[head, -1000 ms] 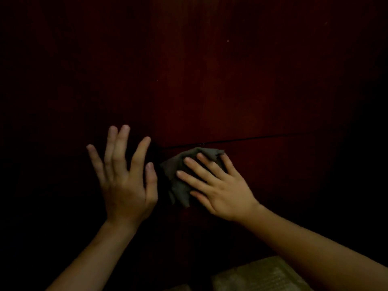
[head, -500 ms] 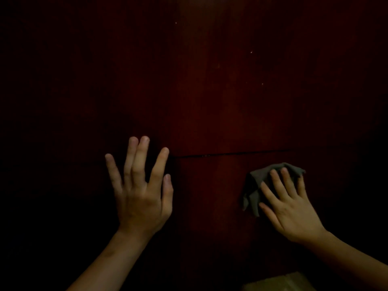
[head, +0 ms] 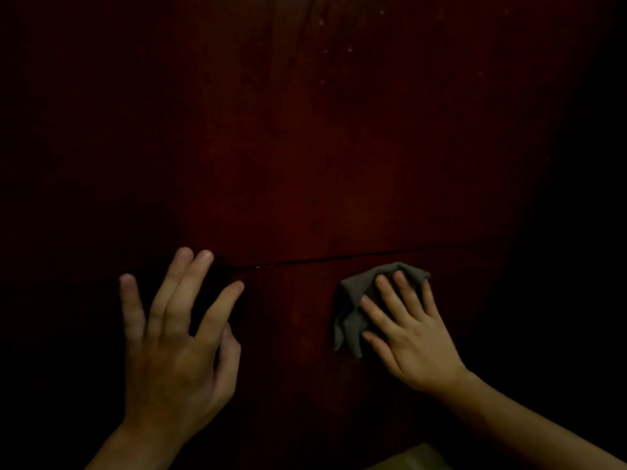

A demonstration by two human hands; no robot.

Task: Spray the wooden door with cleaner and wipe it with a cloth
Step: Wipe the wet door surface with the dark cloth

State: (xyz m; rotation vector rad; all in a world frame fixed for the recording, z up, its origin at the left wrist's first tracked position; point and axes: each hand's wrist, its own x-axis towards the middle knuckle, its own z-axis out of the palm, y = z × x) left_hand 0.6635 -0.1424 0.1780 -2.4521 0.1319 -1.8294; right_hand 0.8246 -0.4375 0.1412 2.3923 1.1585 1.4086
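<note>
1. Head view is very dim: you are facing a dark red wooden door (head: 339,147), lit mostly down its middle, with the sides falling into black
2. Your left hand (head: 173,354) is spread flat toward the door, fingers (head: 183,293) wide apart and holding nothing; whether the palm actually touches the wood cannot be told in this light
3. Your right hand (head: 410,337) lies palm-down on a crumpled grey cloth (head: 353,317), fingers splayed over it and pressing it against the door rather than gripping it
4. The cloth bunches out beyond your right fingertips and past the thumb side, so most of what shows lies toward your left hand; the rest is covered by the hand
5. A thin dark groove (head: 339,259) runs across the door just beyond both sets of fingertips, rising slightly toward the right; your left middle fingertips reach up to it and the cloth's top edge sits just under it
6. The two hands are well apart, with bare wood between your left thumb and the cloth
7. Faint pale specks (head: 349,49) dot the wood far beyond your right fingertips
8. A pale object (head: 410,459) shows at the bottom edge, near your right forearm, too dark to identify
</note>
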